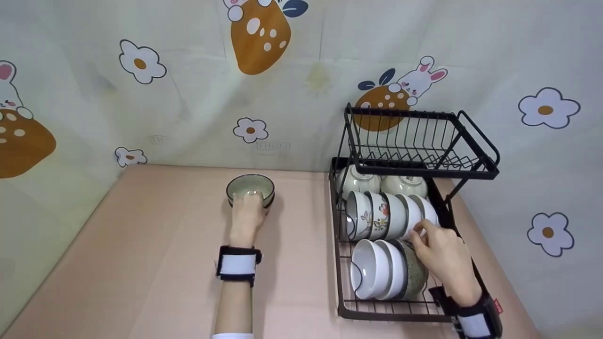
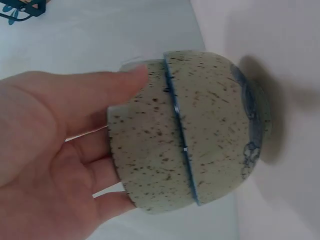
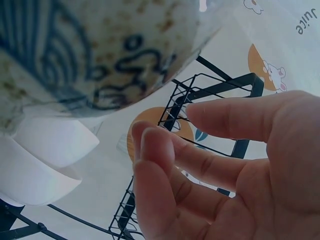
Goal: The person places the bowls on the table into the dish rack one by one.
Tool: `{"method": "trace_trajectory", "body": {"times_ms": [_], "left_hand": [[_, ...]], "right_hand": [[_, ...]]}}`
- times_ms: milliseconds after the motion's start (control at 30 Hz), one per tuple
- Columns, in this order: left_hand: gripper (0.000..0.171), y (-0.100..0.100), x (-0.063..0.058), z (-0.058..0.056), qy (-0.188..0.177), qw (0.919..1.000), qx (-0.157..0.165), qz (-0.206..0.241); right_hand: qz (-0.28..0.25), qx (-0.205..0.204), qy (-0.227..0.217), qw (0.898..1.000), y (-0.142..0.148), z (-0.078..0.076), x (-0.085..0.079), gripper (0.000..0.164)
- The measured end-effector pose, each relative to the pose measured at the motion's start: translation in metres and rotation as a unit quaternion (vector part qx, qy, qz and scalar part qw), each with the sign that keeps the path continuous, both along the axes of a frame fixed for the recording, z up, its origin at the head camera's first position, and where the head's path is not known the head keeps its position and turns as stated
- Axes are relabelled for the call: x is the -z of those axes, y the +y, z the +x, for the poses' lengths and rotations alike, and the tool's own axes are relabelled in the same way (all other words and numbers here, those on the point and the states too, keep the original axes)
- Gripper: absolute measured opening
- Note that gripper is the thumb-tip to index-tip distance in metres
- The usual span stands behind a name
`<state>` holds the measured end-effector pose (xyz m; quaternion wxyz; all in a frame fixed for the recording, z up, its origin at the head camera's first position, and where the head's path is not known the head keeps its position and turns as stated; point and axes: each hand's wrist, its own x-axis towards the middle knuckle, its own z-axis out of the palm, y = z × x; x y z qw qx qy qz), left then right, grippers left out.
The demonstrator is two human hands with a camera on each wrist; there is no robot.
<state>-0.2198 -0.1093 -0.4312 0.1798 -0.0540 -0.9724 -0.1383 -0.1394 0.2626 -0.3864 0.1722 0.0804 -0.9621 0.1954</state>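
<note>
On the table, a speckled greenish bowl with a dark rim sits nested in a second speckled bowl. My left hand grips the upper bowl at its near edge, the thumb on its outer wall. The fingertips are hidden behind the wall in the left wrist view. Over the right side of the dish rack hovers my right hand, fingers loosely bent and holding nothing. It is nearest to a speckled bowl standing on edge in the front row and the white bowls in the middle row.
The black rack has a raised upper shelf. Two pale bowls lie upside down below it. Floral bowls stand in the middle row, and white bowls in the front row. A patterned curtain hangs behind the table.
</note>
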Motion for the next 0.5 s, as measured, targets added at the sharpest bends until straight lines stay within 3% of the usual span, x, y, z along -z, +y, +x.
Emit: {"method": "trace_trajectory", "body": {"times_ms": [200, 500], "left_hand": [[0.018, -0.0042, 0.0075, -0.0031, 0.05, 0.9985, -0.005, -0.02], [0.017, -0.0076, 0.0068, -0.0069, 0.05, 0.9984, -0.021, 0.017]], "right_hand": [[0.001, -0.002, 0.002, 1.0, 0.0001, 0.0001, -0.0003, 0.01], [-0.003, -0.004, -0.001, 1.0, 0.0005, 0.0, -0.0001, 0.01]]}}
